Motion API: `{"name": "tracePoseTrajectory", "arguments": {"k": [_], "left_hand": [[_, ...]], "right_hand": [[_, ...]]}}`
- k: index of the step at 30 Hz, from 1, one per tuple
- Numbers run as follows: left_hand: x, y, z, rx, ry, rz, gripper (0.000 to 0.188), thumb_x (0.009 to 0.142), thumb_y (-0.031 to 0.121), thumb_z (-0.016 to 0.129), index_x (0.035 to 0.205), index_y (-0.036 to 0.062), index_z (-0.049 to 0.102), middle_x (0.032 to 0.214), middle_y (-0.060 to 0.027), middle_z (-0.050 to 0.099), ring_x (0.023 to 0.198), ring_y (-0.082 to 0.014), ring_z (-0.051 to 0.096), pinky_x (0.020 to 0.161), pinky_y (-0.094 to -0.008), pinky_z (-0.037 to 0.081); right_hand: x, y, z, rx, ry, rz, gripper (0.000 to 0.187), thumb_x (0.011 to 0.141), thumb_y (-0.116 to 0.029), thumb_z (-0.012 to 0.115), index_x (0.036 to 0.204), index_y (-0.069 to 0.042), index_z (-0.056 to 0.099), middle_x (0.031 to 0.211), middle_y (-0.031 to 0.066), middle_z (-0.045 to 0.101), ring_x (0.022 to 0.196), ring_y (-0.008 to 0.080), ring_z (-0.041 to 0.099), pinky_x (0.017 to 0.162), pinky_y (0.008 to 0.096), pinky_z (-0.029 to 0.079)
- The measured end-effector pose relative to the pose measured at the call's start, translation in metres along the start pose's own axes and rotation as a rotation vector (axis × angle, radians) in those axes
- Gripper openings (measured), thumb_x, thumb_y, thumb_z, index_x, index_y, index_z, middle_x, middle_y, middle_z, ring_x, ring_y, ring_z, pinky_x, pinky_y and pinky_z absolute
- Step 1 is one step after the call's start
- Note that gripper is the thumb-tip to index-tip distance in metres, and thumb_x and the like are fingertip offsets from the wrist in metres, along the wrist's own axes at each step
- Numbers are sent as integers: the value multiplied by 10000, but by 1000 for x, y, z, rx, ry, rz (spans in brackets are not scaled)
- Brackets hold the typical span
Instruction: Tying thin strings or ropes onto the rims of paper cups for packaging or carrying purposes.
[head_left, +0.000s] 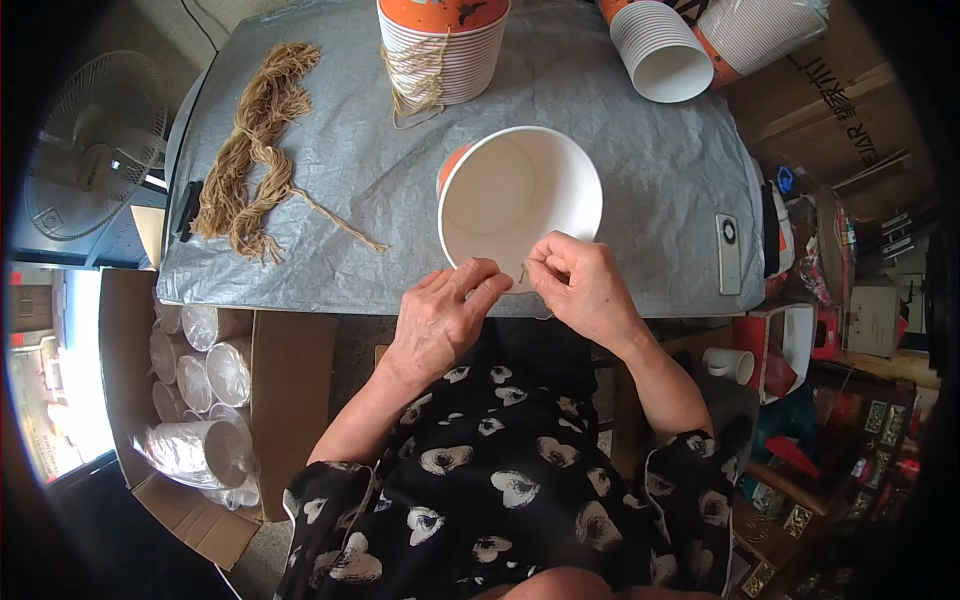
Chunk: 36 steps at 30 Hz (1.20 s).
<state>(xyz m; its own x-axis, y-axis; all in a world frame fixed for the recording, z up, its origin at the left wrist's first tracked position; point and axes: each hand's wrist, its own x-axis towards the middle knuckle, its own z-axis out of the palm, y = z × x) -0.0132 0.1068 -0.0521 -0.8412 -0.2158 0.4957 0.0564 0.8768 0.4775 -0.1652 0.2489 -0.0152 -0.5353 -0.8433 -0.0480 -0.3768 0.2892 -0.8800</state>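
Note:
A white-lined paper bucket [570, 180] with an orange outside lies tipped, its mouth facing me, at the table's near edge. My left hand [447, 312] is closed at the near side of its rim, fingertips over the edge. Beside it, my right hand [582, 290] is closed in a pinch on a short end of brown twine [523, 271] just inside the rim. Fingers hide most of that twine and where it passes through the wall. A loose bundle of brown twine [255, 150] lies to the left, one strand trailing toward the bucket.
A stack of orange and white buckets [450, 60], twine draped over it, stands at the far middle. More stacked buckets [665, 55] lie far right. A phone [728, 255] rests near the right edge. Left of me, a cardboard box [285, 400] holds wrapped buckets; a fan [95, 145] stands beyond.

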Motion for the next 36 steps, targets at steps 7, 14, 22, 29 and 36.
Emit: {"name": "tracePoseTrajectory", "arguments": {"k": [7, 14, 22, 29, 36], "left_hand": [[5, 3, -2, 7, -67, -9, 338, 772, 11, 676, 1076, 154, 724, 991, 8, 606, 788, -180, 689, 675, -317, 589], [11, 6, -8, 25, -144, -138, 345, 845, -3, 623, 1125, 183, 699, 1031, -18, 600, 733, -245, 708, 583, -389, 592], [23, 5, -6, -56, -74, -205, 328, 874, -4, 604, 1143, 163, 688, 1030, -61, 609, 743, -305, 718, 574, -434, 593], [27, 7, -6, -77, -53, -229, 327, 872, -10, 601, 1144, 150, 684, 1030, -75, 621, 770, -319, 720, 585, -440, 595], [25, 5, -6, -75, -46, -224, 344, 866, -18, 602, 1155, 151, 680, 1039, -78, 623, 796, -321, 723, 597, -440, 598]], "right_hand": [[6, -7, -6, -211, -109, 50, 138, 984, -73, 643, 1055, 36, 687, 691, 52, 679, 592, 69, 592, 542, 252, 483], [4, -27, -17, -89, -110, 92, 226, 1012, -138, 648, 1154, 38, 647, 738, 74, 697, 630, 76, 615, 586, 247, 510], [-30, 19, 21, 179, 264, -30, 124, 988, -36, 658, 1100, 17, 670, 964, 10, 681, 832, 59, 618, 761, 217, 514], [-11, 37, 64, 247, 510, -23, 165, 909, -7, 749, 1066, 21, 706, 943, 57, 728, 762, 92, 662, 676, 245, 530], [-5, 35, 70, 462, 496, -5, 93, 934, -29, 741, 1010, 16, 710, 832, 13, 706, 738, 62, 635, 664, 227, 509]]}}
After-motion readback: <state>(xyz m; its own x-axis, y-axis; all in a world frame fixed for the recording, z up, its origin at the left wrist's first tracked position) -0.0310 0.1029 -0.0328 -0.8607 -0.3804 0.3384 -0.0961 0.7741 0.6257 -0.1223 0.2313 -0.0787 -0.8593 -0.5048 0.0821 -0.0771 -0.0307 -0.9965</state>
